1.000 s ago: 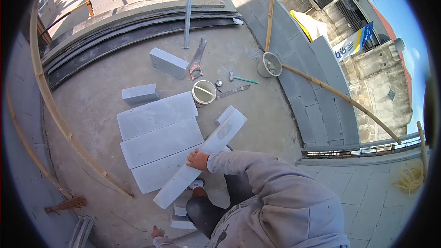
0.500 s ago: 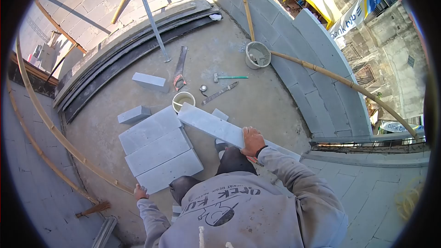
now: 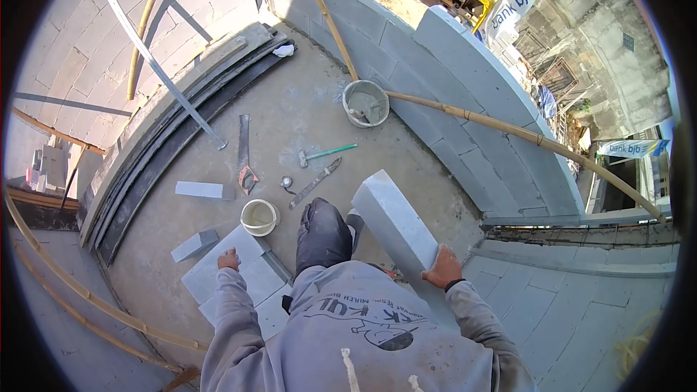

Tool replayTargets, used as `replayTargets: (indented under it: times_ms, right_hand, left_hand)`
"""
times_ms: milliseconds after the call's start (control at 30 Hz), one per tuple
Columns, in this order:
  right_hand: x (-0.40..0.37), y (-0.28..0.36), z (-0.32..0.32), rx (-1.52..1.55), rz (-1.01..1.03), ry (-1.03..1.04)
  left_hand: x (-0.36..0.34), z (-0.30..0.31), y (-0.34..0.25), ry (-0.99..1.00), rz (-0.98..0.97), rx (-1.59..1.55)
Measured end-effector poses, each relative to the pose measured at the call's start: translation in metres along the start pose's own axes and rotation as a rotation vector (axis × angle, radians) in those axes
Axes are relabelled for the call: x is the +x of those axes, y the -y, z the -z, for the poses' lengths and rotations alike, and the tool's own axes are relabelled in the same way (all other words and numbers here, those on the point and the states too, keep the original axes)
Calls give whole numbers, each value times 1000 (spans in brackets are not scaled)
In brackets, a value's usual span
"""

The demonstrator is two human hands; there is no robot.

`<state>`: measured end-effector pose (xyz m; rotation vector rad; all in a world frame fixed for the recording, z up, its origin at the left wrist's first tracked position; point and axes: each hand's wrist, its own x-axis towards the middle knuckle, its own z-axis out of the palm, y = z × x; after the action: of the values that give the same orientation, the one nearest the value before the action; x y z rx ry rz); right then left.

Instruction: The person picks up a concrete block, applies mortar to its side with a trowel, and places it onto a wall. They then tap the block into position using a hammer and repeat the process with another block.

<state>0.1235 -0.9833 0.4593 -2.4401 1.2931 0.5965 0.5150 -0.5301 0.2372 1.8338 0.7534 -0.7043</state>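
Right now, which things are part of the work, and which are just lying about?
Part of the work, it seems:
long block, held by the right hand
flat-laid blocks, nearest the left hand

Just lying about, I think:
saw
green-handled hammer
long dark boards

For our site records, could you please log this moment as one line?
Right hand: gripping long block | left hand: over flat-laid blocks, contact unclear | nearby: white bucket, saw, hammer
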Motion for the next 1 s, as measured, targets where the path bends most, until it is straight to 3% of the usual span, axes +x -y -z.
replayTargets:
  times_ms: [67,133,167,233,300,333,367,400,433,533,633,767,867,933,1000]
  right_hand:
    - [22,-8,27,15,-43,22]
    - [54,-8,49,43,-88,43]
    - [65,-6,58,50,-126,71]
    - [109,2,96,24,-154,107]
    - [148,4,137,-17,-145,77]
    - [164,9,149,-10,-142,53]
    - [179,16,171,11,-155,42]
    - [191,26,192,33,-169,60]
    - [203,36,218,33,-134,29]
    - [235,53,298,23,-51,-91]
    - [259,64,364,61,46,-226]
    - [302,73,436,90,173,-403]
    - [341,81,487,172,216,-417]
    - [372,80,514,171,325,-468]
    - [404,79,547,257,389,-482]
  left_hand:
    - [22,-40,-30,-39,-28,91]
    - [76,-78,-45,235,-5,458]
    - [94,-94,-53,239,-9,490]
    - [118,-181,-84,102,-175,897]
    - [118,-243,-102,244,-548,1337]
    - [128,-273,-148,465,-890,1578]
    - [97,-319,-194,318,-372,996]
    - [52,-349,-255,376,-553,1110]
    - [94,-386,-252,457,-530,697]
    - [-47,-454,-371,848,-449,774]
    - [-118,-509,-407,1180,-339,675]
    - [-213,-563,-419,1494,-321,191]
    - [-222,-618,-442,1551,-481,141]
    - [-240,-628,-492,1429,-527,171]
    - [-263,-641,-539,1278,-732,131]
